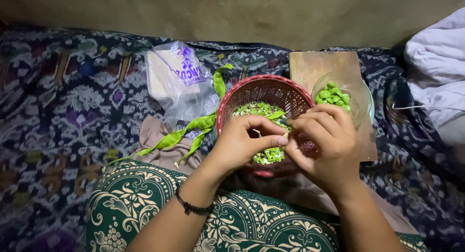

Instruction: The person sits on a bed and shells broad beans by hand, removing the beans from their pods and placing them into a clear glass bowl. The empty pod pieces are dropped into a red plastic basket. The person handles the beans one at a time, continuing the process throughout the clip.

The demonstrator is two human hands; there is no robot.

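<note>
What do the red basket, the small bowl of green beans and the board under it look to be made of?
Red basket: likely moulded plastic, with a fine lattice wall and slight sheen. Small bowl: clear, glass or plastic; the look cannot settle which. Board: apparently wood, matte brown with faint grain.

A single package is showing: a crumpled clear plastic bag with purple print [180, 82], lying on the dark patterned cloth at about ten o'clock from the red woven plastic basket [286, 94]. It is holding something flat, pale and rectangular inside. Its lower end is bunching up into transparent wrinkles, just beside the long green pods [191, 128], which are lying at its six o'clock edge.
</note>
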